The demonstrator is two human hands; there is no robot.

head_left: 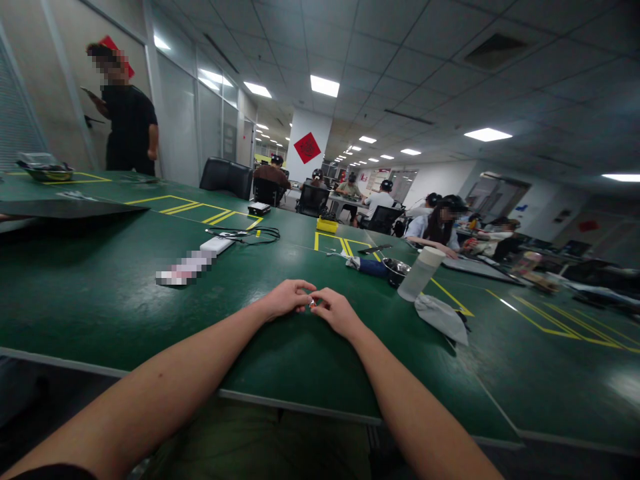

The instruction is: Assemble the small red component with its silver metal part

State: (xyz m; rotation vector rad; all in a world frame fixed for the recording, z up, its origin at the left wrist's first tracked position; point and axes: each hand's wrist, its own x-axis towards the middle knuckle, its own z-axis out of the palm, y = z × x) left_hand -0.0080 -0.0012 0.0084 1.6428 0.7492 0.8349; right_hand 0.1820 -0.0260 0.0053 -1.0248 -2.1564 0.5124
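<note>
Both my forearms stretch out over a green table [100,293]. My left hand [286,297] and my right hand [338,311] meet knuckle to knuckle on the tabletop, fingers curled in a pinch. Between their fingertips sits a tiny shiny object [311,303], too small to name. Both hands seem to grip it.
A frosted plastic bottle [421,273] stands to the right, with a grey cloth [443,318] below it and a metal bowl [397,269] beside it. A white box [217,245] and black cable [247,234] lie at left. One person stands far left; others sit at back tables.
</note>
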